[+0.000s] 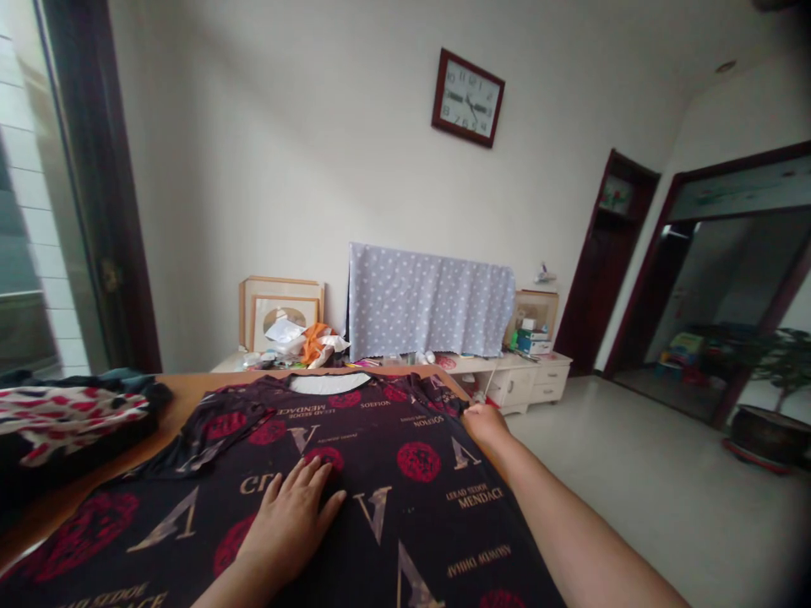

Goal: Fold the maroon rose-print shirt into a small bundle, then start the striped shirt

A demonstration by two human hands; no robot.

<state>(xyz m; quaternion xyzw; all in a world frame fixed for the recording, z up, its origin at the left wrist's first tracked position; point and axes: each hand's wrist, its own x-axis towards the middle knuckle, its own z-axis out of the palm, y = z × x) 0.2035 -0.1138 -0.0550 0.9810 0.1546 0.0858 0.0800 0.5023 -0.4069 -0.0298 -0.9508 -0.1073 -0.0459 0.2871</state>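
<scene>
A black short-sleeved shirt with red round prints and pale lettering lies spread over a wooden table, its neckline toward the far edge. My left hand rests flat on the middle of the shirt, fingers stretched out. At the table's right edge, my right hand has its fingers closed on the shirt's sleeve at the right shoulder. The lower end of the shirt runs out of view at the bottom.
A pile of folded clothes lies at the table's left. Beyond stands a low white cabinet with picture frames and a dotted cloth draped over something flat. A potted plant is on the floor at right.
</scene>
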